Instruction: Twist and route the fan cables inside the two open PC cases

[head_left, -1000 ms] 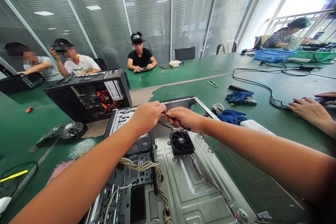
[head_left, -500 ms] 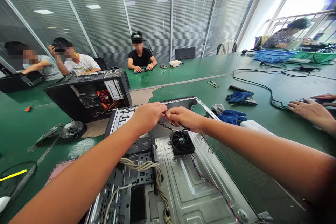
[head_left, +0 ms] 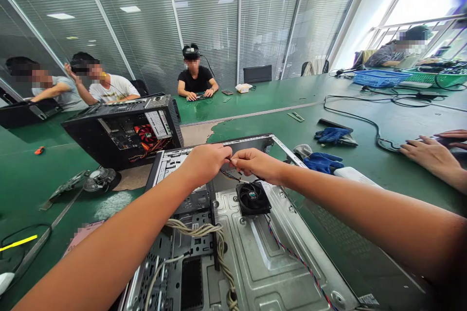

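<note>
Over the far end of an open metal computer case (head_left: 251, 257), my left hand (head_left: 211, 160) and my right hand (head_left: 253, 163) meet, each in a closed pinch. A thin dark cable (head_left: 229, 175) runs at their fingertips, with more thin wires hanging just below; its end is hidden by the fingers. Just under my right hand, a black square cooling fan (head_left: 253, 198) rests on the case floor. Its red, blue and black twisted lead (head_left: 292, 254) trails toward me. A thick beige twisted cable (head_left: 219, 238) lies over the drive bay (head_left: 195, 240) on the left.
A second black computer tower (head_left: 109, 131) stands beyond the case at left. Blue work gloves (head_left: 323, 161) lie at right, near a co-worker's hands (head_left: 430, 155). Black cords (head_left: 365, 109) and blue and green baskets (head_left: 381, 77) sit farther back. Several people sit around the green table.
My hands stay almost still, pinched together over the case. The co-worker's hands at right have shifted slightly.
</note>
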Available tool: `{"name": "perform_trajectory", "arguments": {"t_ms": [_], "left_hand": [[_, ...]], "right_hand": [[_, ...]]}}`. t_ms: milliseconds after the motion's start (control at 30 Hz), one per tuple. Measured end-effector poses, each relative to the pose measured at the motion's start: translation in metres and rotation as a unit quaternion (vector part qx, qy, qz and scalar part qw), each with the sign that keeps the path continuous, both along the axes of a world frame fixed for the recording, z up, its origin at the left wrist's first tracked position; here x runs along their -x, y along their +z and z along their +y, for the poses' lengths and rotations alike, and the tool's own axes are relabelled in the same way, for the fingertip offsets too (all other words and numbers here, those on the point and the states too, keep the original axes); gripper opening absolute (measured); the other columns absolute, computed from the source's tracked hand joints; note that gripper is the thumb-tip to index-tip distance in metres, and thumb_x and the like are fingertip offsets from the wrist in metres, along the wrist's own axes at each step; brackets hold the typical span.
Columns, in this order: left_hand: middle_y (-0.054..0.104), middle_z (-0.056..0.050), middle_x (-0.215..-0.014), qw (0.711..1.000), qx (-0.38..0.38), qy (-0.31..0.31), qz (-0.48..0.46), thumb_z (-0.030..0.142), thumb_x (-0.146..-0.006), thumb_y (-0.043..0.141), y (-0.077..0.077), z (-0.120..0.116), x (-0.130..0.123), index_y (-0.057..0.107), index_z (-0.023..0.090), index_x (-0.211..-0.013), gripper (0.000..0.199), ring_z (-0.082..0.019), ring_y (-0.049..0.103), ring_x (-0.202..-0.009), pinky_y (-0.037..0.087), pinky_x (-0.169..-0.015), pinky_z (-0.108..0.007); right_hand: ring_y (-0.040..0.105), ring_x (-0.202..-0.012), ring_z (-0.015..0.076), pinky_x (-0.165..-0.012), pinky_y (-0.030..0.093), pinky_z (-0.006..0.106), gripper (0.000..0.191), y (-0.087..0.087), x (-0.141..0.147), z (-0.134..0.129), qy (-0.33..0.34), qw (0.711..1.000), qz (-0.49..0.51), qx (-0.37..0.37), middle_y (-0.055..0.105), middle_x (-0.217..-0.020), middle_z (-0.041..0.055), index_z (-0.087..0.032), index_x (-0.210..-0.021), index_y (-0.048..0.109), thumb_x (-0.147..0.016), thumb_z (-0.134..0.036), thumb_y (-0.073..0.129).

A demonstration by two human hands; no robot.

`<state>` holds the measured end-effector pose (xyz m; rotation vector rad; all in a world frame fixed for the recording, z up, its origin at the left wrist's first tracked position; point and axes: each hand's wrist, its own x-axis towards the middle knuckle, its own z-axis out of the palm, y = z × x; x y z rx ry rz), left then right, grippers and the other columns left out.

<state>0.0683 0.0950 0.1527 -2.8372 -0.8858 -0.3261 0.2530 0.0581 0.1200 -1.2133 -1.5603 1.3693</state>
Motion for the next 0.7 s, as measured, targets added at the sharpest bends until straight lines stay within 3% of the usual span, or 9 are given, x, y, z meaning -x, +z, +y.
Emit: {"name": "perform_trajectory", "arguments": {"t_ms": [333, 700], "left_hand": [[0.065, -0.004, -0.09, 1.0, -0.003, 0.002, 0.005, 0.022, -0.089, 0.052, 0.0036, -0.0038, 0.0002, 0.061, 0.019, -0.094, 0.011, -0.018, 0.061, -0.081, 0.041, -0.067, -0.027], [0.065, -0.004, -0.084, 1.0, -0.022, 0.008, 0.02, 0.024, -0.092, 0.048, 0.0057, -0.0044, -0.0012, 0.063, 0.019, -0.089, 0.016, -0.017, 0.06, -0.08, 0.038, -0.063, -0.026]], "right_hand": [[0.029, -0.044, 0.0062, -0.045, 0.019, 0.024, 0.018, 0.0007, -0.0007, 0.0008, 0.003, 0.999, 0.028, 0.045, 0.043, -0.057, -0.0043, -0.016, -0.072, 0.056, -0.082, -0.031, 0.056], [0.031, -0.045, 0.0064, -0.044, 0.02, 0.023, 0.018, 0.0028, 0.0005, -0.0003, -0.011, 0.999, 0.008, 0.039, 0.045, -0.058, -0.0041, -0.017, -0.071, 0.056, -0.08, -0.032, 0.058]]}}
